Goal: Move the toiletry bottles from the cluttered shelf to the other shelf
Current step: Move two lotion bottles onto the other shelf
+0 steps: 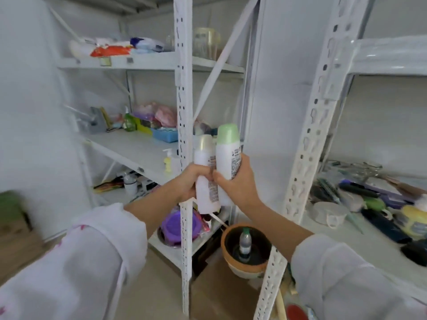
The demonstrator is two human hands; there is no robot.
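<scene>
Toiletry bottles sit one in each of your hands, held upright side by side in front of the white shelf post (184, 125). Your left hand (188, 183) has its fingers clamped round the lower body of the white bottle with the pale cap (205, 172), and your right hand (240, 183) has its fingers wrapped round the white bottle with the green cap (227, 158); the two bottles touch along their sides, and the green-capped one stands a little higher. Both forearms come up from white sleeves at the near edge. Beyond your left hand, the left shelf (129, 146) is mostly bare, with a small yellow pump bottle (168, 161) near its front edge and a blue basket (165, 134) and a green bottle (129, 122) farther back. Below your hands a purple lid (176, 225) lies on a lower level, and a small bottle stands in an orange-rimmed pot (246, 248). To the right, the cluttered shelf (335, 239) carries brushes, dark tubes and a yellow bottle (414, 220), all blurred.
</scene>
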